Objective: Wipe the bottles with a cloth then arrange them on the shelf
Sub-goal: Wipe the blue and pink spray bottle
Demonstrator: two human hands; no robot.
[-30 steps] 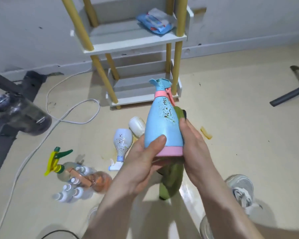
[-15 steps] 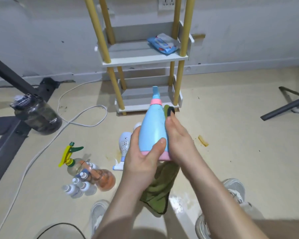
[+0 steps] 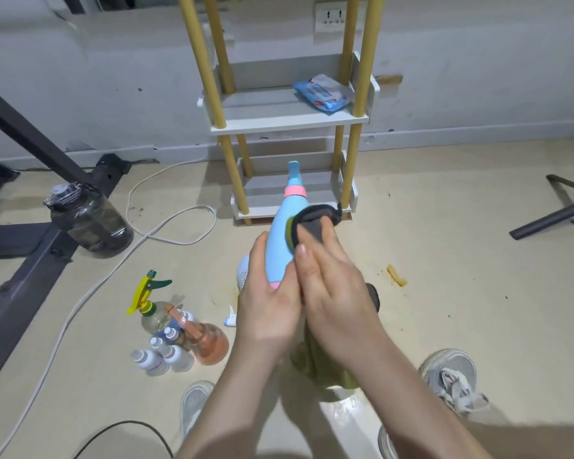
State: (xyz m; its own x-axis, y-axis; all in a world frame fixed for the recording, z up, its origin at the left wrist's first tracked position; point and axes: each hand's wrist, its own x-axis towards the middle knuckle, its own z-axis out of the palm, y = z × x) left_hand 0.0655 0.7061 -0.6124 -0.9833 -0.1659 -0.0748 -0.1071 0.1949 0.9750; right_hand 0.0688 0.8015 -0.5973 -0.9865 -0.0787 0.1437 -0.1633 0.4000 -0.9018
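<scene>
Grips blue spray bottle [image 3: 280,240] low in curled left hand [image 3: 267,306] to steady it, clamps green cloth [image 3: 315,223] round its side with right hand [image 3: 335,293] for wiping.

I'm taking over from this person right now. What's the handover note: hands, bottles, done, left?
Left hand: grips the blue spray bottle near its base.
Right hand: holds the cloth against the bottle's side, mid-wipe.
Shelf: no bottle on the tiers in view.
Floor: a white bottle lies behind the left hand; a cluster of spray bottles sits further left.
Done: nothing shelved.
Left: finish this wipe, shelve the bottle, then handle the floor bottles; whether those are wiped cannot be told.
</scene>
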